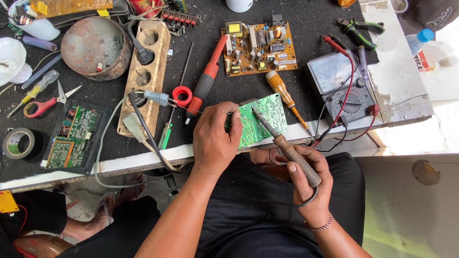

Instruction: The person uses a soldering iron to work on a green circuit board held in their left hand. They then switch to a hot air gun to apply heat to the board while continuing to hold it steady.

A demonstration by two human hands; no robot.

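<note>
Far left on the dark worktop (306, 19): one roll of dark tape (18, 143), one pair of red-handled scissors (45, 102), one clear-handled yellow screwdriver (36, 89), one round rusty metal dish (95, 47). Beside these, one green circuit board in a black tray (71, 138) and one tan wooden power strip with three round sockets (146, 76), a black plug in the far socket. Then one small red solder spool (182, 95), one green-handled screwdriver (165, 135), one red-and-black desoldering pump (206, 79).

At the near edge, centre: left hand (215, 138) closed on the left edge of one green printed circuit board (263, 119), fingers curled over it, board tilted up from the worktop. Right hand (306, 179) wrapped around the brown wooden handle of one soldering iron (279, 141), tip resting on the green board's face, black cord looping under the wrist.

Farther back: one orange-brown circuit board packed with components (258, 48), one orange-handled screwdriver (284, 93). Right: one grey analogue multimeter (342, 86) with two probe leads, one red and one black, and one pair of green-and-black pliers (356, 28).
</note>
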